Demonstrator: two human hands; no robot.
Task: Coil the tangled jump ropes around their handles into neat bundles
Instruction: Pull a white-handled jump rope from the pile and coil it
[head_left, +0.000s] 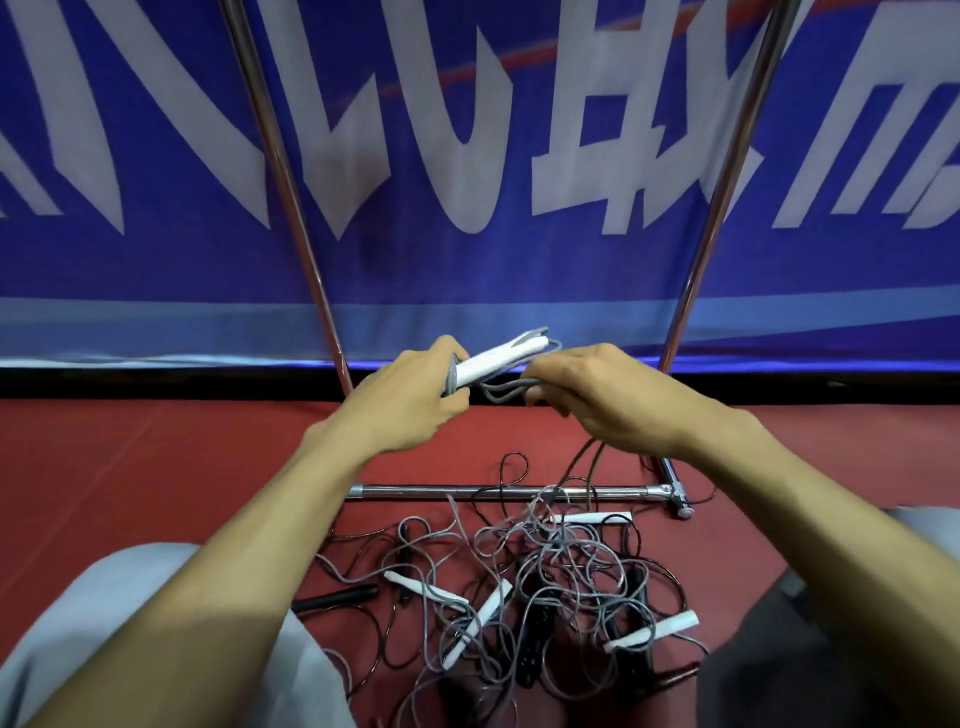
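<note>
Two hands raised over the floor (156, 467). We see the left hand (410, 402) clamped on white handles (493, 358); the right hand (602, 395) pinches grey rope (506, 389) loops beside them, seemingly mid-wrap. Tangle (545, 587) lies below, against a metal bar (467, 490).

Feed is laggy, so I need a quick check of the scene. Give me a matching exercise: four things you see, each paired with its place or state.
Things:
1. white handles
2. grey rope loops
3. black handle
4. tangled rope pile

Places or states:
A. lying alone on the red floor, left of the pile
B. gripped in the left hand
C. uncoiled, below the chrome bar
D. pinched by the right hand

Pairs: 1-B, 2-D, 3-A, 4-C
</note>
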